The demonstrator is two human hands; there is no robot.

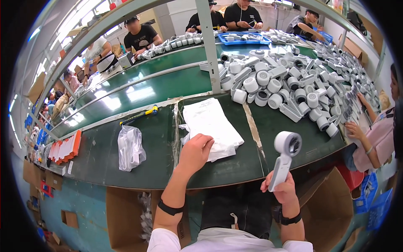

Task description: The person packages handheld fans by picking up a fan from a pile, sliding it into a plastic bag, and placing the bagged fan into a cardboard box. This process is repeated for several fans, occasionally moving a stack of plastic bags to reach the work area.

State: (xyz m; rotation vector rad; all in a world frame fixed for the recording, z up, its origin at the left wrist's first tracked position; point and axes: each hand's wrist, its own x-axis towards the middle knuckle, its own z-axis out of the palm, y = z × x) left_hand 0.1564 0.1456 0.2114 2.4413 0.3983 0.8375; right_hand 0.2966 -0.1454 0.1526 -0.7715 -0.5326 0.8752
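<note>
In my right hand is a white handheld fan, gripped by its handle and held upright just off the table's near edge. Its round head tilts to the right and shows a dark grille. A stack of clear white plastic bags lies flat in front of me. Over the lower left part of this stack rests my left hand, thumb and fingers pressed together; whatever is between the fingertips is too small to make out. Left of the stack lies a white item in a clear plastic bag.
A big heap of white fans covers the table's right side. A yellow-handled tool and orange-and-white boxes lie left. A metal post rises ahead. Cardboard boxes stand below the edge. Co-workers sit opposite and at right.
</note>
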